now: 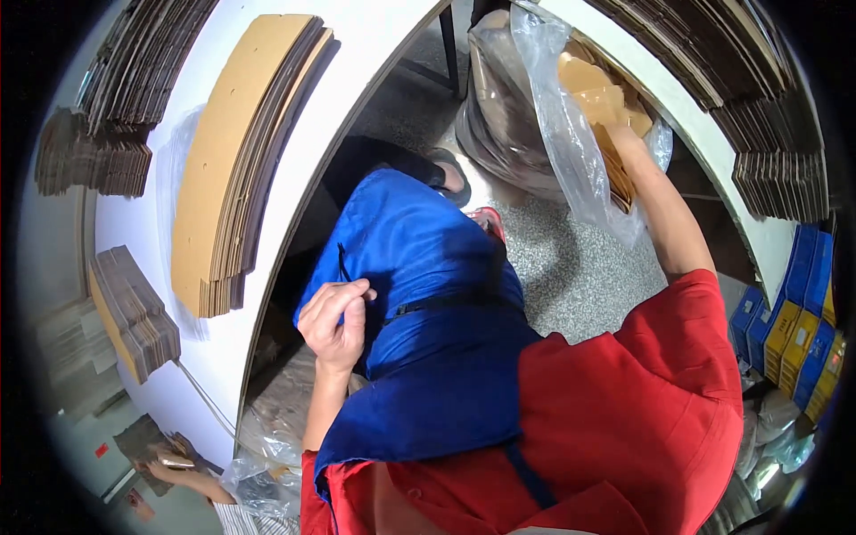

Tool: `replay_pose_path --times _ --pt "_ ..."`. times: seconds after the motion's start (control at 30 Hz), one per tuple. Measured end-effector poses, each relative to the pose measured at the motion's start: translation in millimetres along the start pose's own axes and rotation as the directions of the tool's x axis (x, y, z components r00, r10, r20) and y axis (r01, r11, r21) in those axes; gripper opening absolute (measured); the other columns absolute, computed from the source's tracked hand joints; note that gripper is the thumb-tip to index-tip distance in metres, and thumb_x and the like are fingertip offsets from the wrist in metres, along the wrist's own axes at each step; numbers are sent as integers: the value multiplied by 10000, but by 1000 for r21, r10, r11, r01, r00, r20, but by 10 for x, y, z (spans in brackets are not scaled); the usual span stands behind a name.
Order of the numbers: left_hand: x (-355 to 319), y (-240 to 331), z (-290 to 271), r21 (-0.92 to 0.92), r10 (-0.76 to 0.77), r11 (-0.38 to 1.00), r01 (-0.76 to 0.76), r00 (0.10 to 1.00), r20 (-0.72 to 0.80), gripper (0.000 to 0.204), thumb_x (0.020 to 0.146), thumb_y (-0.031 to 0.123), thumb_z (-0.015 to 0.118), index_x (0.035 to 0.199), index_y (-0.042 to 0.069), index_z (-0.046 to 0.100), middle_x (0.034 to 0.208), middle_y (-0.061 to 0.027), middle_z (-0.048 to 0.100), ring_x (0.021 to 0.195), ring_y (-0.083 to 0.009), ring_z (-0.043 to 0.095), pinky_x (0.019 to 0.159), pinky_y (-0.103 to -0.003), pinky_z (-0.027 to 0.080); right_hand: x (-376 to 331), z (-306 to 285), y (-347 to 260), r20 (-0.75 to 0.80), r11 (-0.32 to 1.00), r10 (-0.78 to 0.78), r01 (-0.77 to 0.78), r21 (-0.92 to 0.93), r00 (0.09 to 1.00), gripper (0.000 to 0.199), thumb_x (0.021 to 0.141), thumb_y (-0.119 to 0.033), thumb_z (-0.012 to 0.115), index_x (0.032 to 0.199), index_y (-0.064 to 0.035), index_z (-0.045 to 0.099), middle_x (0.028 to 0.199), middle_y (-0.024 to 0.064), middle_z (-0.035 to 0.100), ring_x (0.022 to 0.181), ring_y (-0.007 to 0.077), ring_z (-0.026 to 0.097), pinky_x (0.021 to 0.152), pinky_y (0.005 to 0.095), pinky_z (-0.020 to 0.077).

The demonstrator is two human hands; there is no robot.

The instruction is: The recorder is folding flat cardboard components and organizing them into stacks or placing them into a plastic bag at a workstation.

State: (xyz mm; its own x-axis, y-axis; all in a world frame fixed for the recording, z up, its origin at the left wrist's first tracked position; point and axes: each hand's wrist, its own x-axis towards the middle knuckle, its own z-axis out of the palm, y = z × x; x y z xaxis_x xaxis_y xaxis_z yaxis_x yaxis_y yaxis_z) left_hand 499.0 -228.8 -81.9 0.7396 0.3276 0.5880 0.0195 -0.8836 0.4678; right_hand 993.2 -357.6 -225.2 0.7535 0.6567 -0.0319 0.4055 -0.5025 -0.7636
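Two hands work apart: your left hand (334, 316) pinches your blue apron (419, 294); your right hand (624, 134) reaches into a clear plastic bag (557, 116) of cardboard pieces (597, 94) on the floor, its grip hidden. Those look light and stiff, best taken by their edges.

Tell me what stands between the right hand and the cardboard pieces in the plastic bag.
Nothing visible does. The right hand is already inside the open clear plastic bag, right on the cardboard pieces. The bag's film only drapes around the forearm. The left hand rests on the blue apron.
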Motion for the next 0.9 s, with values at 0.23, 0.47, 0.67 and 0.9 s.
replay_pose_path --times 0.23,0.47,0.67,0.9 --pt "130 -126 -9 -11 0 1000 0 999 -45 92 927 37 678 951 -35 731 775 -122 724 642 -215 653 635 -284 524 -133 -199 -201 192 966 224 -192 -173 955 419 999 -274 626 1360 -61 632 1215 108 729 1000 212 698 854 323 569" --pt "161 -294 -23 -37 64 997 -66 996 -57 117 962 80 669 965 -25 722 767 -129 715 637 -218 651 625 -292 530 -448 -465 -63 331 852 492 -368 -371 805 442 1015 -276 607 1401 -61 609 1216 121 730 964 228 704 843 322 571" --pt "292 -470 -269 -135 128 981 -140 987 -94 161 999 136 643 966 -2 721 763 -116 716 643 -225 658 625 -294 533 -910 -650 -675 -67 988 22 -32 -151 997 394 1023 -275 587 1308 -21 682 1170 141 739 881 216 694 798 318 561" --pt "311 -451 -1839 84 253 967 -239 915 -314 142 981 92 610 873 39 686 745 -89 705 664 -240 685 635 -318 545 -2032 53 -3190 -467 823 -373 518 234 802 280 955 -116 645 1200 -11 728 1193 146 722 1072 252 679 987 361 524"
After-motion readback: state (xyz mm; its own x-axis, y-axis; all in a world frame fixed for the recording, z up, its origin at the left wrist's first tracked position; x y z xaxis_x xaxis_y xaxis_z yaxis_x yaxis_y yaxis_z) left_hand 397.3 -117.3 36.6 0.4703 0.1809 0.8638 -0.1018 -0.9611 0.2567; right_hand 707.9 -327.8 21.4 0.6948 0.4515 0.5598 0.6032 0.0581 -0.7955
